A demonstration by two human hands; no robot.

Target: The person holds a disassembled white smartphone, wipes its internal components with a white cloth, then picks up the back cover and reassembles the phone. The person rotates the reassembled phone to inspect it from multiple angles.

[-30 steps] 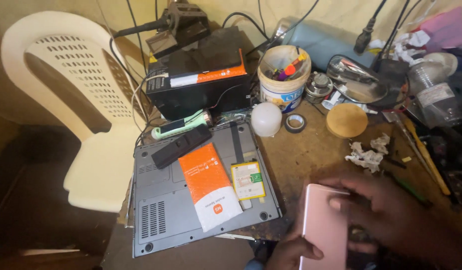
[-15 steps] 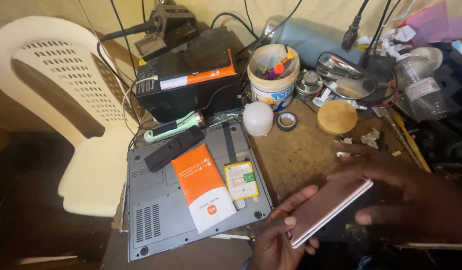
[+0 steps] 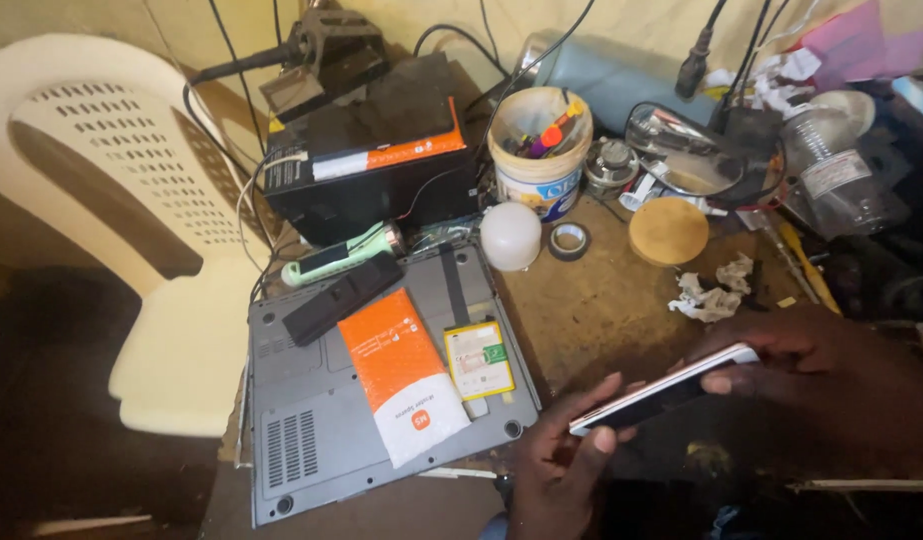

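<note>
Now phone (image 3: 666, 390) edge-on between hands; left hand (image 3: 561, 470) fingers pinching lower end; right hand (image 3: 821, 370) fingers gripping upper end.

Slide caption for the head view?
Both hands, left hand and right hand, hold a smartphone edge-on beside an upturned laptop.

Soft, even light falls from above on the middle of the workbench, so the white bulb (image 3: 510, 236), the pale plastic chair (image 3: 111, 200) and the upturned grey laptop (image 3: 311, 440) read clearly, with a bright glare on the curved mirror (image 3: 681, 160). The lower edge and both bottom corners sink into deep shadow, where the left hand (image 3: 556, 470) and right hand (image 3: 831, 380) look dark and short of detail. Straight lines bow slightly toward the borders, and the right-hand clutter is a little soft.
</note>
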